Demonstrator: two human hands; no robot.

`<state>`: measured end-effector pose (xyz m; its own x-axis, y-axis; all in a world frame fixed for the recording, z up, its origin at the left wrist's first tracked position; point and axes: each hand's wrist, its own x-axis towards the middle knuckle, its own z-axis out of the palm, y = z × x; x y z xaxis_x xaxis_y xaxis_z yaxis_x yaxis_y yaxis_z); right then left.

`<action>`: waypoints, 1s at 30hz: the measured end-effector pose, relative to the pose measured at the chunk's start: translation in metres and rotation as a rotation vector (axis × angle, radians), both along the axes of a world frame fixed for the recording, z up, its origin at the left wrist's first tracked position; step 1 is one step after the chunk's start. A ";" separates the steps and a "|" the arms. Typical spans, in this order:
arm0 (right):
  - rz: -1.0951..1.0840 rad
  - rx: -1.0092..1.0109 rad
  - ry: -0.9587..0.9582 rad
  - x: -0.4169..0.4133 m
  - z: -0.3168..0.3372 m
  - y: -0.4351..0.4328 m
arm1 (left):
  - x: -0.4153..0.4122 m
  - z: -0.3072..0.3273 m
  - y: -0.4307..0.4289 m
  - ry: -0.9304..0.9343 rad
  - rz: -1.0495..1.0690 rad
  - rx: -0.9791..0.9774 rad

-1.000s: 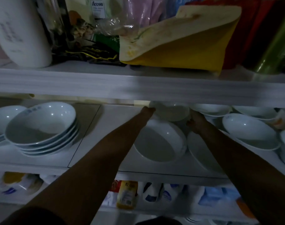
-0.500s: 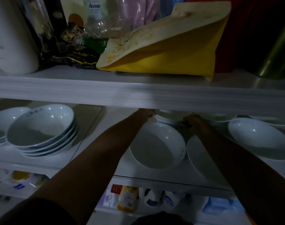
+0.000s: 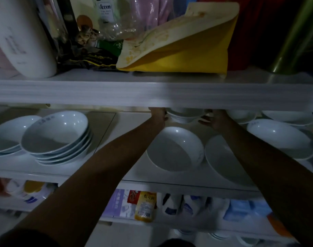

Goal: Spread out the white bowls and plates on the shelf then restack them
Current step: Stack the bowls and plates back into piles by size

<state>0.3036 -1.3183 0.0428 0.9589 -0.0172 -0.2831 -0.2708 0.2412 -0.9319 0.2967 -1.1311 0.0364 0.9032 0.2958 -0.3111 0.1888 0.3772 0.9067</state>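
Observation:
Both arms reach deep into the middle shelf [image 3: 127, 177]. My left hand [image 3: 158, 114] and my right hand [image 3: 215, 119] grip the two sides of a small white bowl stack [image 3: 185, 115] at the back, half hidden under the upper shelf's front edge. In front of it sits a single white bowl [image 3: 175, 150], with a white plate [image 3: 221, 157] to its right, partly under my right forearm. A stack of white bowls [image 3: 56, 138] stands on the left, beside another bowl [image 3: 6, 136]. More white bowls [image 3: 278, 138] lie spread at the right.
The upper shelf [image 3: 152, 93] hangs low over the back of the dishes and carries a white jug [image 3: 22, 38], a yellow bag [image 3: 184, 50] and packets. Bottles and packets [image 3: 145, 205] fill the shelf below.
The camera view shifted slightly, hiding more of the back bowls under the upper shelf. Both hands stayed on the back bowl stack, which looks lifted a little.

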 end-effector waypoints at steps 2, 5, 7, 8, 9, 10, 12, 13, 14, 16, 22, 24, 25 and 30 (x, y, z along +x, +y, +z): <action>-0.049 -0.067 0.015 -0.009 0.004 0.006 | -0.010 -0.001 0.002 -0.002 0.038 0.034; -0.084 -0.214 0.035 -0.028 -0.005 0.016 | -0.033 -0.006 0.007 0.025 -0.034 0.228; -0.124 -0.269 0.034 -0.040 -0.016 0.020 | -0.053 -0.007 0.009 0.054 -0.057 0.308; -0.151 -0.307 0.015 -0.044 -0.021 0.021 | -0.062 -0.009 0.011 0.070 -0.051 0.336; -0.165 -0.341 -0.002 -0.049 -0.024 0.022 | -0.071 -0.009 0.014 0.083 -0.050 0.394; -0.160 -0.372 -0.015 -0.053 -0.027 0.023 | -0.078 -0.011 0.015 0.096 -0.065 0.476; -0.131 -0.473 0.051 -0.063 -0.032 0.025 | -0.093 -0.014 0.018 0.123 -0.109 0.595; -0.119 -0.528 0.099 -0.067 -0.036 0.025 | -0.098 -0.016 0.020 0.142 -0.117 0.633; -0.094 -0.586 0.135 -0.071 -0.039 0.026 | -0.104 -0.017 0.024 0.166 -0.120 0.675; -0.026 -0.769 0.193 -0.084 -0.040 0.031 | -0.112 -0.022 0.032 0.209 -0.164 0.788; 0.020 -0.967 0.191 -0.094 -0.050 0.037 | -0.124 -0.031 0.041 0.232 -0.171 0.547; 0.012 -0.972 0.206 -0.094 -0.048 0.038 | -0.131 -0.032 0.039 0.304 -0.240 0.222; 0.009 -0.987 0.223 -0.095 -0.046 0.038 | -0.134 -0.031 0.040 0.325 -0.254 0.103; -0.010 -1.044 0.292 -0.098 -0.046 0.046 | -0.144 -0.031 0.053 0.318 -0.233 -0.066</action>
<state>0.2057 -1.2720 -0.0027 0.8554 -0.3894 -0.3416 -0.5179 -0.6301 -0.5786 0.1528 -1.0783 0.0051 0.7993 0.0642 -0.5975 0.5436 0.3469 0.7643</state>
